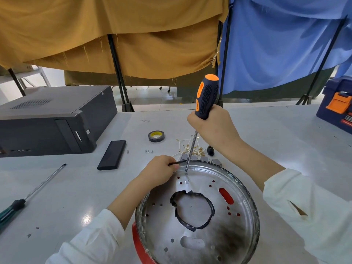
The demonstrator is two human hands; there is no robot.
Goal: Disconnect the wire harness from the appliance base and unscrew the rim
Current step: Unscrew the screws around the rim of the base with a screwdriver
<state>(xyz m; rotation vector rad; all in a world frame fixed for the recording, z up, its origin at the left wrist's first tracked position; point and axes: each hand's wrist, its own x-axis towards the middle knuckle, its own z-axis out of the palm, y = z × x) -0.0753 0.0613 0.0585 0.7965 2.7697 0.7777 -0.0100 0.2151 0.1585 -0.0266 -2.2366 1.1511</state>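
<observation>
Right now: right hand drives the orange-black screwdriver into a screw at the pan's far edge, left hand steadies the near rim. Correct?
Not quite. In the head view the left hand grips the far rim, beside the screw, not the near rim. The right hand does hold the orange-black screwdriver on that screw of the pan.

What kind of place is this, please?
Probably a repair or teardown workbench: a blue toolbox, a spare screwdriver and a desktop computer lie around an opened appliance base.

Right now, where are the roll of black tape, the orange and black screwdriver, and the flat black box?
roll of black tape (156,136), head view, its ring.
orange and black screwdriver (206,96), head view, its handle.
flat black box (112,154), head view, its top face.
</observation>
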